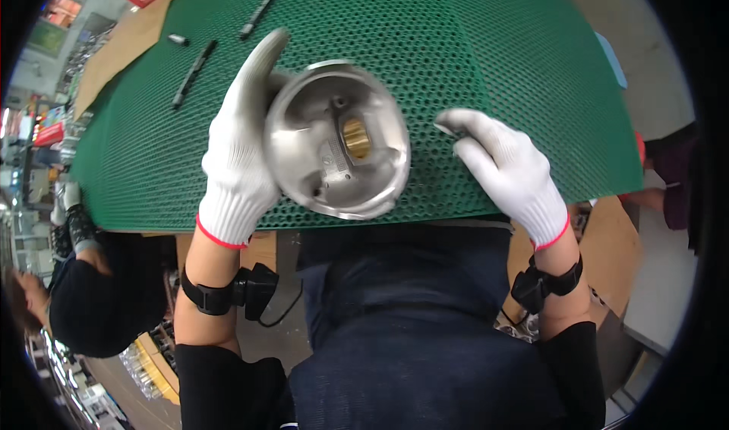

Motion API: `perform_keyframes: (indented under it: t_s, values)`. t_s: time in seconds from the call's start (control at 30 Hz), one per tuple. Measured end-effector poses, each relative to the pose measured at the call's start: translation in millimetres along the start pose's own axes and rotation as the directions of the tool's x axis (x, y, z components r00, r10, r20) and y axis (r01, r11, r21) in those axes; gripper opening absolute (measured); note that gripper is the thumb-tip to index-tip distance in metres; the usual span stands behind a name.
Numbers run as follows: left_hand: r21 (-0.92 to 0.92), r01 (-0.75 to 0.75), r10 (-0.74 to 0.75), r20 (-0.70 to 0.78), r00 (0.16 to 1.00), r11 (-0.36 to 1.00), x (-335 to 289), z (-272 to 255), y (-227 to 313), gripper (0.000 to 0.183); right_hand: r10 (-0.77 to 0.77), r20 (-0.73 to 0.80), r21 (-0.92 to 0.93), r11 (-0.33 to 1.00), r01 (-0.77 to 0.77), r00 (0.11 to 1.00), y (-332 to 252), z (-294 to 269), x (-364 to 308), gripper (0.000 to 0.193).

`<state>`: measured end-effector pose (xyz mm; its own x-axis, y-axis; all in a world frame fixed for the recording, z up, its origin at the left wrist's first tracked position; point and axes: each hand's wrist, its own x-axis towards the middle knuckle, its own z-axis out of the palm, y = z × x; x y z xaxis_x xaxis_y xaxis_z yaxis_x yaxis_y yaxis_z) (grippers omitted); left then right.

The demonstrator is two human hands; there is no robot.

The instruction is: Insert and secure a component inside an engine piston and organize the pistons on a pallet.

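A round silver metal piston [300, 157] is tilted over the near edge of the green mat, its hollow underside facing up. A brass-coloured bushing [356, 138] shows inside it. My left hand [241, 126], in a white knit glove, grips the piston by its left side, thumb and fingers partly hidden behind the rim. To the right of the piston and apart from it, my right hand [505, 160], gloved too, hovers over the mat with its fingers curled in toward the thumb. Its fingertips look dark, and what is between them, if anything, I cannot make out.
The green perforated mat [531, 66] covers the table. A dark pen-like tool [194, 75], another slim tool [260, 12] and a small silver piece [178, 40] lie at the far left. Brown cardboard [125, 47] borders the mat. Another person [106, 293] is at left.
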<state>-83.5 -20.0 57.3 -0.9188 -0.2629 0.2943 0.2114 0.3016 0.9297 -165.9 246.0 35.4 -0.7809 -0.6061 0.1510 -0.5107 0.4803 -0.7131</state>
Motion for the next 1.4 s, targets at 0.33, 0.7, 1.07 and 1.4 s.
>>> perform_keyframes:
  t_s: [0.33,0.7,1.07,1.4]
  values:
    - [0.533,-0.280,-0.035,0.505,0.862,0.798,-91.0,-61.7,63.3,0.050,-0.264,-0.338,-0.167,0.962,0.218,0.903,46.9,-4.7,29.9,0.059]
    - [0.622,-0.701,0.222,0.672,0.706,0.349,-7.4,-88.6,22.7,0.048,-0.156,-0.287,-0.524,0.852,-0.018,0.945,109.4,-51.9,-62.1,0.045]
    - [0.976,0.210,0.095,-0.205,0.974,-0.051,-0.5,-259.5,-58.0,0.059,-0.134,-0.430,-0.507,0.854,-0.116,0.893,96.3,-35.1,-66.6,0.026]
    - [0.875,-0.374,-0.048,0.407,0.912,0.308,-36.2,-152.3,-96.7,0.065,-0.221,-0.425,-0.594,0.800,-0.086,0.878,105.9,-36.4,-39.2,0.018]
